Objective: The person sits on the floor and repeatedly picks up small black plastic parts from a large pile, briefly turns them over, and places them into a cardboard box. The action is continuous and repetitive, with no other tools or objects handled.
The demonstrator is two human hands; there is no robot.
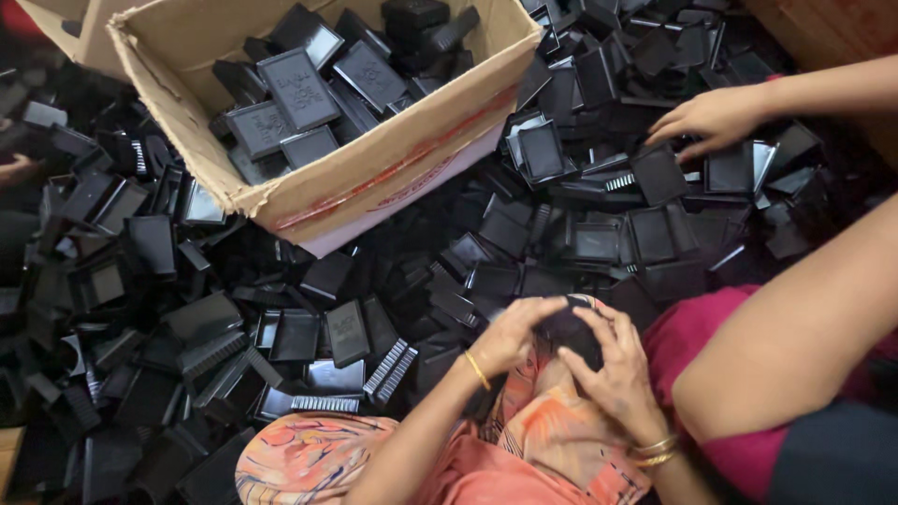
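A small black plastic piece (pixel 568 332) sits low in the middle of the view, held between both hands just above the lap. The left hand (pixel 510 335) curls its fingers (pixel 535 309) over the piece's left and top edge. The right hand (pixel 613 369) wraps its fingers (pixel 599 323) around the right side. Both hands are closed on the piece, and most of it is hidden under them. A thin gold bangle (pixel 477 369) sits on the left wrist and a pair of bangles (pixel 655 451) on the right. Under the hands lies orange patterned cloth (pixel 309 458).

Around the hands spreads a deep heap of black plastic trays and lids (pixel 234 327), lying at all angles, with a few ribbed strips (pixel 388 369) among them. Beyond the heap, at the upper left, a worn cardboard box (pixel 374 173) stands tilted and is partly filled with more flat black pieces (pixel 299 89).

At the upper right another person's hand (pixel 716 117) rests on the heap with its fingers spread. A bare arm (pixel 795 327) over pink cloth (pixel 692 332) crosses the right side.
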